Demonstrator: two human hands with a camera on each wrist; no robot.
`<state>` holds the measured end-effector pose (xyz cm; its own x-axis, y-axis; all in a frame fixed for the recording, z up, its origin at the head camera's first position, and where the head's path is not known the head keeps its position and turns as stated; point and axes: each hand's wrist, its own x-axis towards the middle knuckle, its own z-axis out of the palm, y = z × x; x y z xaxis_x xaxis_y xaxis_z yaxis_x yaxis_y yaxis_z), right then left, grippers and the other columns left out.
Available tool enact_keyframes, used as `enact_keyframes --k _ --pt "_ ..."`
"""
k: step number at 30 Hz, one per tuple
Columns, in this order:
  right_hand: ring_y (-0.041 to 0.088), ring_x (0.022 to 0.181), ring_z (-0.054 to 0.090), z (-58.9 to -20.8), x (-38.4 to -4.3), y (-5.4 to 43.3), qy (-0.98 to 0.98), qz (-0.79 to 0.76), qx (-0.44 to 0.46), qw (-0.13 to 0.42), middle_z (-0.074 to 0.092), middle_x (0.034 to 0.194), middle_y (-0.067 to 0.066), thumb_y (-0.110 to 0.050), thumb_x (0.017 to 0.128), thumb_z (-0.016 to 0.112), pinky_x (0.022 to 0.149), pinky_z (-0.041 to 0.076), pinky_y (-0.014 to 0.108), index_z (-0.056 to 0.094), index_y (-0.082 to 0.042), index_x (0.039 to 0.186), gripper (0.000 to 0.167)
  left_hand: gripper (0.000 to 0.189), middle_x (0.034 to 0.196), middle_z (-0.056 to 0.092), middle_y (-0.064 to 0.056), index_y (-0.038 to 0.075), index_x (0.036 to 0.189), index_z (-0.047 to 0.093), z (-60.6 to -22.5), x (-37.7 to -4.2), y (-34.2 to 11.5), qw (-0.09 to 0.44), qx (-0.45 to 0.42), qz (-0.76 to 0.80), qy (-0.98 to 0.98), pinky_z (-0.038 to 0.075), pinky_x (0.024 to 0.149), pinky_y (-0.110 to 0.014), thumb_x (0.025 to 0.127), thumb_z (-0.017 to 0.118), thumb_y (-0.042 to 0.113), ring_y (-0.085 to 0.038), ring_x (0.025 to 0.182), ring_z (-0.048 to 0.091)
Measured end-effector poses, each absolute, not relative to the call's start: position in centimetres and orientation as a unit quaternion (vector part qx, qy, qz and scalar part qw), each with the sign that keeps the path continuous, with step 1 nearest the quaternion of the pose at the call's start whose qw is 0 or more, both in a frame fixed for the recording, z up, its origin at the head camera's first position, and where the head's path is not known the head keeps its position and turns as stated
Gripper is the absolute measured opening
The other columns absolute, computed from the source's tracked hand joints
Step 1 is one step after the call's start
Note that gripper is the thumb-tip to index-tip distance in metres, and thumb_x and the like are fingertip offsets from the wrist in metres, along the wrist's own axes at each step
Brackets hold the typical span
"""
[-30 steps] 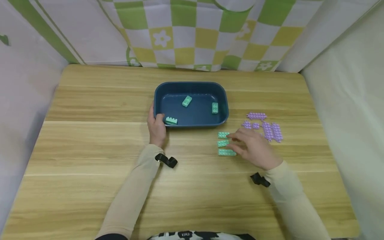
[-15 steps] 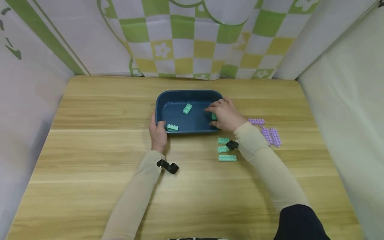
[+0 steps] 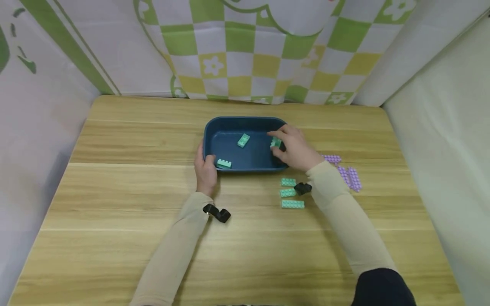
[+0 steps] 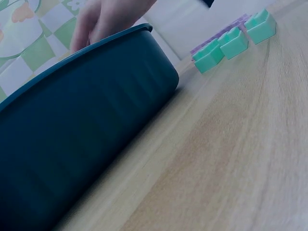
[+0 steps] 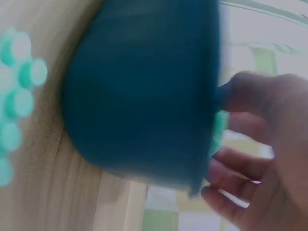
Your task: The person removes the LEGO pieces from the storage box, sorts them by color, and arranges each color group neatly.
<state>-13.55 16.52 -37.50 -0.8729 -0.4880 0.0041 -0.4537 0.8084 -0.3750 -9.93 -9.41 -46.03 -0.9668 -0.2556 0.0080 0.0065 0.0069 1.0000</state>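
Observation:
My left hand (image 3: 206,172) grips the near left corner of a dark blue plastic bin (image 3: 252,171), thumb over the rim. Inside the bin, a green toy building brick (image 3: 243,140) lies near the middle and another green brick (image 3: 224,163) stands on its side by the left hand. Over the bin's right end, my right hand (image 3: 296,148) pinches a third green brick (image 3: 275,142) between thumb and fingers. In the right wrist view, that green brick (image 5: 219,131) shows partly behind the rim, beside the fingers; the view is blurred.
Right of centre on the wooden table (image 3: 153,255), three green bricks, the nearest a long one (image 3: 292,204), lie in a column in front of the bin. Several purple bricks (image 3: 354,179) lie farther right, partly hidden by the right arm. A checkered cloth (image 3: 264,63) hangs behind.
My right hand has gone from the green bricks on the table up and left into the bin. The brick at its right end now sits tilted between the fingers. The left hand stays.

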Motion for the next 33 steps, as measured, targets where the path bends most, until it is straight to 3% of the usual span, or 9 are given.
enact_keyframes --k 4,10,13,16,21,26,33 --pt "0.028 0.108 0.049 -37.2 -10.9 18.9 0.917 -0.328 -0.226 -0.008 0.050 0.122 0.013 -0.019 0.094 0.062 0.090 0.043 0.046 0.060 -0.003 0.126 0.036 0.062 0.153 0.036 -0.006 0.006 0.151 0.033 -46.2 -9.8 -9.4 0.087 0.092 -0.694 -0.708 0.025 0.114 -0.028 0.089 0.040 0.004 -0.014 0.140 0.031" --pt "0.028 0.110 0.052 -37.5 -7.2 21.9 0.896 -0.401 -0.188 -0.040 0.051 0.121 0.013 -0.007 0.088 0.066 0.095 0.045 0.050 0.052 0.001 0.119 0.035 0.062 0.154 0.035 -0.004 0.008 0.152 0.032 -46.0 -10.0 -10.2 0.088 0.093 -0.702 -0.700 0.023 0.114 -0.028 0.091 0.039 0.002 -0.013 0.140 0.030" --pt "0.029 0.105 0.051 -38.7 -5.8 23.0 0.910 -0.365 -0.194 -0.028 0.050 0.120 0.014 -0.004 0.085 0.066 0.088 0.047 0.050 0.054 0.002 0.124 0.042 0.061 0.155 0.033 -0.005 0.008 0.152 0.031 -45.6 -10.0 -10.5 0.078 0.091 -0.710 -0.694 0.023 0.115 -0.029 0.092 0.038 -0.001 -0.015 0.141 0.029" --pt "0.031 0.106 0.046 -40.4 -4.9 23.7 0.923 -0.322 -0.209 -0.017 0.051 0.119 0.014 -0.004 0.083 0.067 0.088 0.041 0.050 0.060 0.001 0.125 0.043 0.061 0.154 0.033 -0.010 0.004 0.151 0.030 -44.6 -9.8 -10.5 0.073 0.090 -0.713 -0.691 0.023 0.115 -0.032 0.092 0.038 -0.004 -0.020 0.142 0.029" --pt "0.033 0.116 0.041 -42.2 -4.0 24.4 0.926 -0.309 -0.216 0.005 0.055 0.120 0.011 -0.006 0.081 0.071 0.096 0.030 0.053 0.067 -0.002 0.116 0.035 0.060 0.153 0.033 -0.016 -0.003 0.149 0.030 -42.4 -8.9 -10.0 0.076 0.087 -0.702 -0.703 0.023 0.116 -0.036 0.089 0.037 -0.005 -0.025 0.142 0.029" --pt "0.029 0.115 0.049 -42.5 -3.6 24.6 0.925 -0.320 -0.201 0.038 0.055 0.124 0.008 -0.006 0.081 0.072 0.097 0.040 0.050 0.064 -0.004 0.118 0.038 0.060 0.153 0.032 -0.018 -0.004 0.149 0.029 -42.2 -8.7 -9.6 0.077 0.082 -0.700 -0.705 0.023 0.116 -0.039 0.089 0.037 -0.005 -0.027 0.142 0.028" --pt "0.034 0.120 0.043 -42.8 -3.4 24.9 0.940 -0.274 -0.203 0.030 0.059 0.124 0.011 -0.011 0.077 0.079 0.105 0.018 0.059 0.063 -0.008 0.119 0.045 0.060 0.153 0.033 -0.016 -0.003 0.149 0.030 -42.3 -8.8 -9.2 0.072 0.080 -0.702 -0.704 0.024 0.116 -0.037 0.090 0.037 -0.005 -0.026 0.142 0.029"
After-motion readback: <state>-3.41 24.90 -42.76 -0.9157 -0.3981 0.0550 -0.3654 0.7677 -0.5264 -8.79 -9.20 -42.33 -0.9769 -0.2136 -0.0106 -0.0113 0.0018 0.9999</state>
